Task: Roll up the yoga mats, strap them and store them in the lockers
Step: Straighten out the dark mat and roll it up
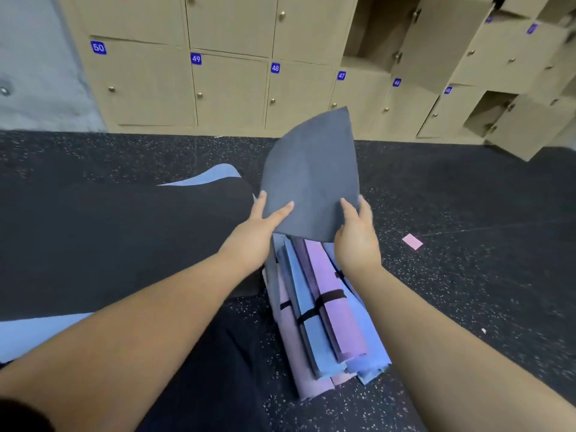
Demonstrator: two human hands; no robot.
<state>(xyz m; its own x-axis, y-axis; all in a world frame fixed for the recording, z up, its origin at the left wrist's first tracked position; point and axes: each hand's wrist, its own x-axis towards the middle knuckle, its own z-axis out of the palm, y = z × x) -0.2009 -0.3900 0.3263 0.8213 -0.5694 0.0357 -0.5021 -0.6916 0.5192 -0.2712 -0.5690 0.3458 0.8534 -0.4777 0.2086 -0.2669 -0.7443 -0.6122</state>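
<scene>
Two hands, left hand (265, 224) and right hand (358, 235), pinch a grey mat (311, 179) lifted at frame centre. Beneath it, strapped pink and blue rolled mats (324, 322) are piled on the speckled floor (467, 275); numbered lockers (230, 85) are ranged above.

Both hands are holding up a grey mat (310, 173) by its lower edge: the left hand (260, 227) and right hand (358, 233) are pinching it above a pile of strapped mats (324, 322) lying before the lockers (230, 76).
</scene>
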